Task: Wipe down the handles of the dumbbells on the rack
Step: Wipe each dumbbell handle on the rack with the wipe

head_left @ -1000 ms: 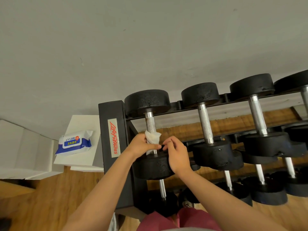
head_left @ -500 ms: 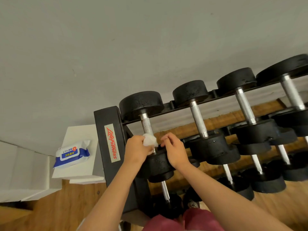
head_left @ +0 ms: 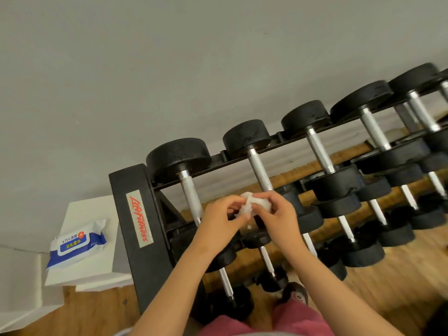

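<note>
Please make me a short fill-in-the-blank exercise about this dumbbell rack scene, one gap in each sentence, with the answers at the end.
1. The left hand and the right hand together pinch a crumpled ____ wet wipe.
2. The blue-and-white pack of wipes lies to the ____ of the black metal rack.
3. The red lettering on the rack's pale label reads ____.
Answers: white; left; LifeFitness.

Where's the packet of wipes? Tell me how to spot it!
Find the big black metal dumbbell rack with red lettering. Just left of it stands a white boxy ledge. On that lies the soft blue-and-white plastic wipes packet, the only blue thing around.
</note>
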Demonstrator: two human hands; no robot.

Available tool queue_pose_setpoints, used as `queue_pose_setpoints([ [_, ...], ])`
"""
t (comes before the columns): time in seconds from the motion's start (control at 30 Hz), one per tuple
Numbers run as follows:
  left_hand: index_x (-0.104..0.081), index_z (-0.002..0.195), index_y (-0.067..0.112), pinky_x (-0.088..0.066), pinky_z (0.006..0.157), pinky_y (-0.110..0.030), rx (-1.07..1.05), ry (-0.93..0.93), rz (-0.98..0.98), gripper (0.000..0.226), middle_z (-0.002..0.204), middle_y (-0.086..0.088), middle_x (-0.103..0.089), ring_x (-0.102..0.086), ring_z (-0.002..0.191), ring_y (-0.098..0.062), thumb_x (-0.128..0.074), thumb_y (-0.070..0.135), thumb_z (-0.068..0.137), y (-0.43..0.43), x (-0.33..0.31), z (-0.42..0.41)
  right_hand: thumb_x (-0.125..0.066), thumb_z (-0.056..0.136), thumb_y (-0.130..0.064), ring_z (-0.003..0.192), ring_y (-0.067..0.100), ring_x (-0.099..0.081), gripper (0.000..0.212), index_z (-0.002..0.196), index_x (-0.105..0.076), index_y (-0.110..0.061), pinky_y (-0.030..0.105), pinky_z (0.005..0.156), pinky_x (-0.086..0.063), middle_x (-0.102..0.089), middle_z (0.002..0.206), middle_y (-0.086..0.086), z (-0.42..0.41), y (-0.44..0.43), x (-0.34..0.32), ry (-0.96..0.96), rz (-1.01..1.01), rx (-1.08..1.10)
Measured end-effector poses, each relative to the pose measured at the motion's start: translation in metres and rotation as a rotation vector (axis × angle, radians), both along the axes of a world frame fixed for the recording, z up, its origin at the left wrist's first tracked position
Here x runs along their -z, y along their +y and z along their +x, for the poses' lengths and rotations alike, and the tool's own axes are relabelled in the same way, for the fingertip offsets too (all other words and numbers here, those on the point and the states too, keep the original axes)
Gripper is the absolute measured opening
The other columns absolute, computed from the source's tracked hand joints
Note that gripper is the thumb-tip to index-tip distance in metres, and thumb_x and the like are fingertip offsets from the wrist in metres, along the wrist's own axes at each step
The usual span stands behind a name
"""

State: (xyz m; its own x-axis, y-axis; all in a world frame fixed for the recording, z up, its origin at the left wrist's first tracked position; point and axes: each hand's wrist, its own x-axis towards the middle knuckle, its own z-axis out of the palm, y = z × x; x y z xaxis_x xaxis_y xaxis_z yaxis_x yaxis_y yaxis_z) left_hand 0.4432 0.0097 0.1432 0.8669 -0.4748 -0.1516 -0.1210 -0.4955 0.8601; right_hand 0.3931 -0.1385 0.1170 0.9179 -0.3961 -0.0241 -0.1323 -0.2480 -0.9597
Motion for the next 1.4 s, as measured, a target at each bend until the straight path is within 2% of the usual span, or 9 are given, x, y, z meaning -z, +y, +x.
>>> queue_pose_setpoints([
  [0.2,-0.048,0.136,0.026,-0.036,0.106,-0.017,-0.116,0.082,0.018,0.043,0.133,0.013,-0.047,-0.043,0.126,0.001,-0.047,0.005,0.099,-0.048,0.038,-0.019,-0.058,0.094,-0.008,0.114,0.003,-0.053,0.029,0.121,-0.062,-0.019,0.027,0.102,-0.044,-0.060,0.122,-0.008,-0.019,-0.073,0.026,0.044,-0.232,0.280],
  [0.37,-0.042,0.145,0.020,-0.035,0.115,-0.031,-0.275,0.174,0.035,0.045,0.147,0.005,-0.044,-0.041,0.136,-0.011,-0.048,0.014,0.101,-0.084,0.066,-0.020,-0.054,0.091,0.004,0.144,0.013,-0.028,0.052,0.140,-0.048,-0.011,0.029,0.120,-0.020,-0.040,0.150,0.002,-0.005,-0.072,0.064,-0.043,-0.604,-0.099],
  [0.47,-0.051,0.138,0.019,-0.041,0.104,-0.017,-0.374,0.233,-0.050,0.039,0.139,0.003,-0.054,-0.049,0.128,-0.009,-0.044,0.008,0.102,-0.086,0.071,-0.018,-0.055,0.083,-0.008,0.148,0.020,-0.012,0.061,0.143,-0.042,-0.010,0.040,0.121,-0.004,-0.034,0.153,0.006,-0.002,-0.062,0.079,-0.168,-1.087,-0.436],
  [0.6,-0.054,0.137,0.013,-0.042,0.095,-0.005,-0.449,0.279,-0.108,0.040,0.134,0.000,-0.058,-0.054,0.123,-0.008,-0.044,0.001,0.100,-0.087,0.074,-0.020,-0.059,0.083,-0.017,0.149,0.017,-0.002,0.064,0.144,-0.041,-0.012,0.043,0.122,0.005,-0.028,0.155,0.003,-0.001,-0.078,0.086,-0.303,-1.325,-0.614],
  [0.87,-0.047,0.141,0.016,-0.039,0.083,0.001,-0.541,0.358,-0.246,0.045,0.131,0.012,-0.051,-0.051,0.105,0.019,-0.038,-0.002,0.101,-0.092,0.072,-0.034,-0.039,0.082,-0.009,0.150,0.018,-0.008,0.068,0.149,-0.029,-0.016,0.047,0.121,-0.006,-0.025,0.158,0.000,0.001,-0.130,0.078,-0.353,-1.199,-0.615],
  [1.07,-0.048,0.138,0.016,-0.046,0.099,-0.018,-0.682,0.399,-0.412,0.036,0.137,-0.001,-0.055,-0.052,0.127,-0.010,-0.035,0.012,0.105,-0.103,0.074,-0.047,-0.056,0.080,-0.014,0.144,0.021,-0.024,0.059,0.139,-0.052,-0.013,0.045,0.120,-0.003,-0.043,0.151,0.004,0.011,-0.102,0.076,-0.495,-1.336,-0.802],
  [1.17,-0.050,0.136,0.028,-0.039,0.111,-0.030,-0.703,0.384,-0.391,0.034,0.142,0.000,-0.052,-0.049,0.131,-0.009,-0.034,0.027,0.106,-0.106,0.077,-0.052,-0.041,0.082,-0.006,0.145,0.020,-0.025,0.063,0.143,-0.045,-0.016,0.047,0.120,-0.005,-0.041,0.151,0.000,0.008,-0.132,0.080,-0.564,-1.316,-0.843],
  [1.3,-0.049,0.136,0.039,-0.028,0.119,-0.037,-0.752,0.350,-0.320,0.035,0.146,0.008,-0.048,-0.040,0.137,-0.006,-0.039,0.040,0.103,-0.114,0.081,-0.057,-0.034,0.080,-0.001,0.147,0.021,-0.020,0.073,0.150,-0.028,-0.019,0.048,0.121,-0.008,-0.031,0.156,0.001,0.003,-0.186,0.089,-0.401,-1.198,-0.778],
  [1.4,-0.048,0.140,0.030,-0.032,0.111,-0.020,-0.821,0.285,-0.288,0.037,0.142,0.010,-0.048,-0.041,0.133,-0.004,-0.039,0.033,0.104,-0.129,0.078,-0.059,-0.038,0.091,-0.007,0.148,0.017,-0.015,0.063,0.151,-0.022,-0.017,0.039,0.122,-0.005,-0.028,0.156,0.000,0.006,-0.189,0.091,-0.174,-0.969,-0.618],
])
